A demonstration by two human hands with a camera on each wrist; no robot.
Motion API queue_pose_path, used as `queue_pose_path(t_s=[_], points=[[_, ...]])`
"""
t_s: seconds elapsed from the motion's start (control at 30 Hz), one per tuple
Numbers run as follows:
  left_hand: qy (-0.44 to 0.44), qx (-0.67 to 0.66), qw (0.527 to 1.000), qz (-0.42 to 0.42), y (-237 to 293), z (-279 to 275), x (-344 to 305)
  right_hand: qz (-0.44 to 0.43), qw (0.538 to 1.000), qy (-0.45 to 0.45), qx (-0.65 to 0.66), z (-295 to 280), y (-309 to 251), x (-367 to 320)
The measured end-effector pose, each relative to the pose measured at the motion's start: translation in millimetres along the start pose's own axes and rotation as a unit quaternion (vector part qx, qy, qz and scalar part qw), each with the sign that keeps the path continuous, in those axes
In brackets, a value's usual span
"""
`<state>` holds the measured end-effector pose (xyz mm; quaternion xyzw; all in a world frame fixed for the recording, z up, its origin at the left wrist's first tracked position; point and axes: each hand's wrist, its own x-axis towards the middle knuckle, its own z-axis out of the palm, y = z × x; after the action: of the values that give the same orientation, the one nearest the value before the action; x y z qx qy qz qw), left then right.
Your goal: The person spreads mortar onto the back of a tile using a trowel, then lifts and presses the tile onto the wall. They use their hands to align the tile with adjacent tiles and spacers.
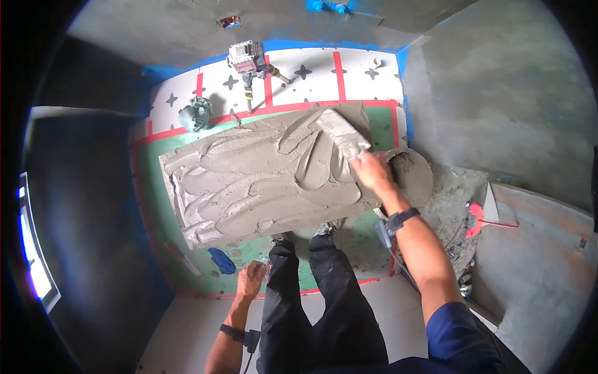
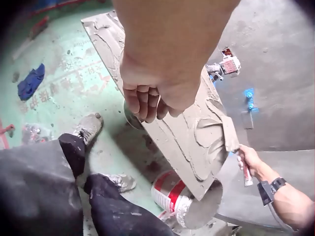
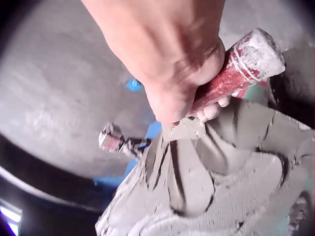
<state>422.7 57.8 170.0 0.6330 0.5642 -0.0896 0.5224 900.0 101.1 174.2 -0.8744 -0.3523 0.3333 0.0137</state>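
Observation:
My right hand [image 1: 374, 173] grips a trowel by its red, mortar-smeared handle [image 3: 224, 88]. The trowel's coated blade [image 1: 339, 131] lies against the wet grey mortar near the far right corner of a large rectangular slab [image 1: 163, 171]. Ridges and sweeping strokes mark the mortar [image 1: 261, 177] over most of the slab's top. On the near side, my left hand [image 1: 250, 279] hangs low beside the left leg, away from the slab. In the left wrist view its fingers [image 2: 142, 101] curl loosely with nothing in them.
A white-and-red bucket [image 2: 170, 191] stands at the slab's right end. Behind the slab are a tripod-mounted device [image 1: 246, 57] and a crumpled grey-green item [image 1: 195, 115]. A blue cloth-like item [image 1: 222, 261] lies on the green floor covering [image 1: 367, 252]. Bare grey walls [image 1: 498, 93] surround the area.

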Motion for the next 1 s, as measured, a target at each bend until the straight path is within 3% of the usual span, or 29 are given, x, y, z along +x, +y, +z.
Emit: queue_pose_path(t_s=[0.07,0.1,0.13,0.17,0.23,0.27,0.3,0.33,0.37,0.43,0.6,0.73,0.8,0.83,0.87,0.9,1.0], points=[[-0.028,0.006,0.998,-0.047,-15.9,-10.4,-0.1,-0.039,0.995,0.090,0.010,36.6,63.2,36.0],[-0.024,-0.006,0.999,-0.032,-32.0,-11.6,-1.5,-0.034,0.995,0.090,0.006,37.6,67.3,23.5],[-0.016,-0.018,1.000,-0.014,-46.2,-12.3,-1.1,0.064,0.976,-0.016,0.209,36.2,68.2,7.3],[-0.017,-0.020,1.000,-0.007,-47.1,-16.4,-2.8,0.154,0.895,-0.118,0.402,33.8,66.0,-9.1],[-0.016,-0.032,0.999,-0.032,-46.1,-25.6,-9.0,0.182,0.845,-0.154,0.479,37.5,60.6,-44.3],[-0.016,-0.035,0.999,-0.027,-47.7,-27.5,-10.5,0.177,0.851,-0.169,0.465,50.3,76.1,-50.7],[-0.018,-0.042,0.998,-0.032,-50.3,-28.8,-10.4,0.074,0.943,-0.099,0.310,60.7,82.5,-62.3],[-0.019,-0.048,0.998,-0.039,-52.4,-28.7,-9.0,-0.032,0.989,-0.025,0.140,66.3,86.1,-68.1],[-0.020,-0.059,0.997,-0.043,-54.4,-27.6,-8.8,-0.031,0.990,-0.024,0.138,57.0,80.5,-71.7],[-0.021,-0.051,0.998,-0.035,-66.5,-22.9,-7.3,-0.092,0.994,-0.022,-0.048,36.5,73.6,-78.3],[-0.058,0.003,0.996,-0.068,-67.0,-2.7,-9.2,-0.070,0.990,0.037,-0.120,9.9,96.3,-5.2],[-0.066,0.025,0.995,-0.077,-35.5,13.9,-13.2,-0.046,0.995,0.031,-0.078,-28.2,118.3,47.0],[-0.055,0.046,0.994,-0.078,-26.3,31.8,-7.2,-0.143,0.983,0.091,-0.076,-20.0,156.4,73.4],[-0.051,0.046,0.994,-0.079,-12.0,36.8,-5.7,-0.146,0.982,0.091,-0.075,-29.7,158.7,76.2],[-0.054,0.019,0.995,-0.079,7.9,45.5,-1.7,-0.062,0.996,-0.013,0.058,-41.2,158.6,77.8],[-0.057,-0.008,0.995,-0.078,27.5,54.4,4.1,0.024,0.975,-0.118,0.188,-51.9,157.9,81.0],[-0.056,-0.060,0.995,-0.050,57.1,87.5,20.2,0.014,0.944,-0.187,0.272,-64.0,172.8,87.9]])
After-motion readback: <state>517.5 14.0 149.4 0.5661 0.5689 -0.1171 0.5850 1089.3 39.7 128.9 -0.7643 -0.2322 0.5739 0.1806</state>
